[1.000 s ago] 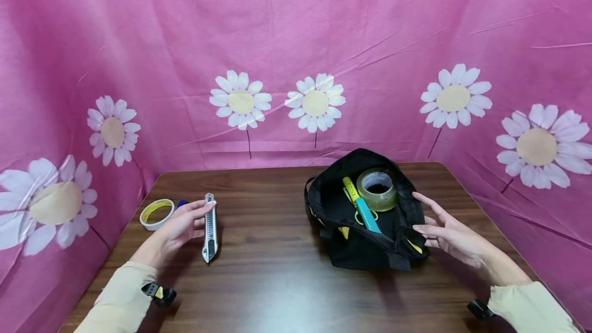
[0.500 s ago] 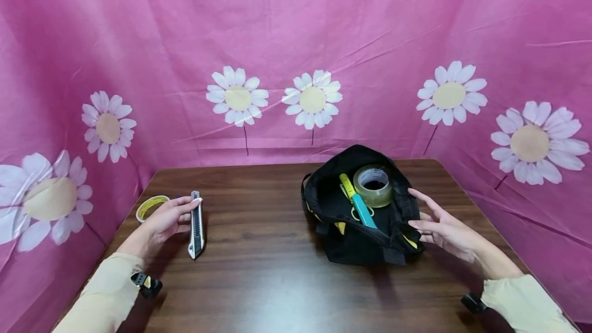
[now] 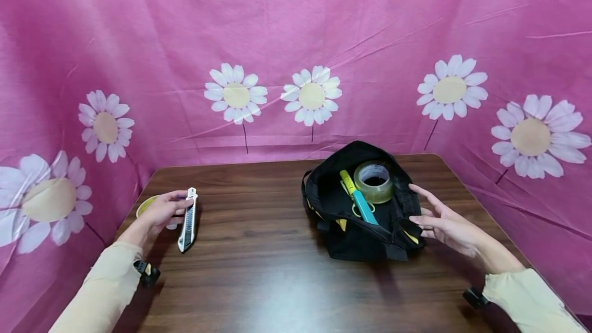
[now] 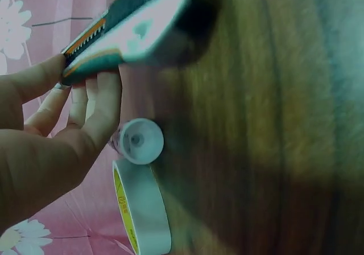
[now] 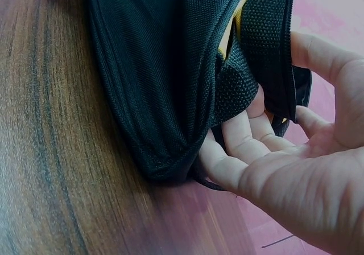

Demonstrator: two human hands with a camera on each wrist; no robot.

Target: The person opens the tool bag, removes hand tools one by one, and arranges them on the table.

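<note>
My left hand pinches a utility knife between thumb and fingers, over the left side of the table. In the left wrist view the knife slants across the top, and close below the fingers stand a clear, round-ended item and a white tape roll with a yellow inside. The hand partly covers both in the head view. On the right, my right hand grips the side of an open black bag, fingers tucked behind its strap.
Inside the bag lie a clear packing tape roll, a teal and yellow marker-like stick and yellow-handled scissors, partly hidden. The brown table backs onto a pink flowered cloth.
My left hand has carried the utility knife to the left, so it now covers much of the white tape roll. The right hand has stayed on the bag.
</note>
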